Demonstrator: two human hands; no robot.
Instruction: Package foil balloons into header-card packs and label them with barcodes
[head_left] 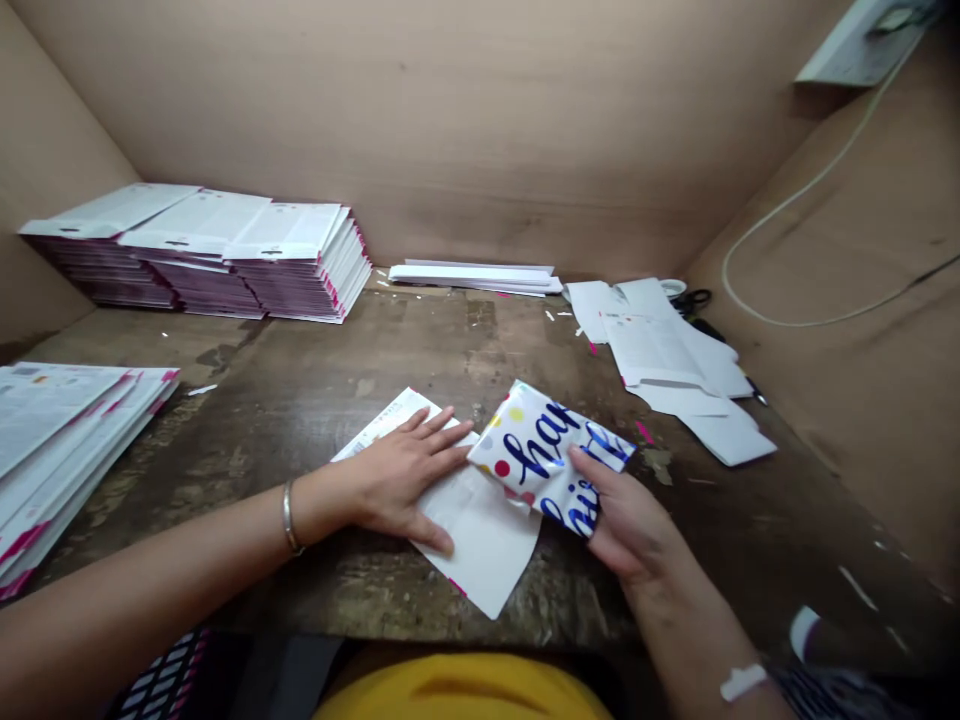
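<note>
One printed packet (544, 450), one white card (487, 550)

A sleeve (491, 560) lies on the worktop (390, 350), the left fingers (452, 436) resting on top of it. A folded packet (536, 450), held in the right fingers (590, 467), sits at the sleeve's right edge, partly over it. Left of the sleeve lies a card pile (52, 430); behind it to the left, three stacks (202, 255); behind it, paper strips (472, 276) near the back wall (450, 120); behind it to the right, loose sheets (656, 350) and, farther back, scissors (697, 299).
</note>
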